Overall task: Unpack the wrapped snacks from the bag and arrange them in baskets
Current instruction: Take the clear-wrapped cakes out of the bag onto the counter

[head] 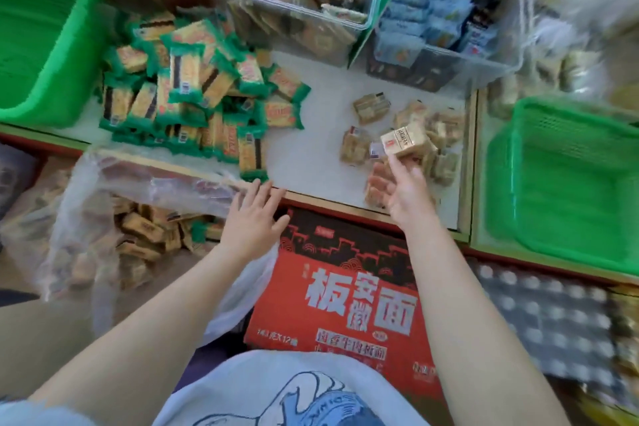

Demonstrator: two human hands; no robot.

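Printed shirt (276,394) lowest in view, forearms reaching up past a red carton (345,287) toward the table (311,149). Right hand (406,194) raised over the table's near edge, fingers (397,166) loosely spread and pointing up, tips just under a tan snack (404,143); touching or a hair apart, cannot tell, and no closed pinch visible. Possibly being released or tossed, judging by the loose fingers. More tan snacks (408,135) scattered around and behind it; a few orange ones (377,183) partly hidden by the hand.

Left hand (254,218) flat, fingers straight and spread, holding nothing, tips at the table edge beside the clear bag (138,218). Bag slumped below the table, plenty of snacks inside. Green-wrapped pile (193,97) heaped at table left. Green baskets at far left (45,38) and right (560,190), seemingly unfilled.

Likely light, small, blocky, in slick crinkly film; contents probably crumbly, so no hard squeeze. Best taken across the two long sides with thumb and two fingers, or scooped several at once. Bag film limp and slippery, better gathered at the mouth.
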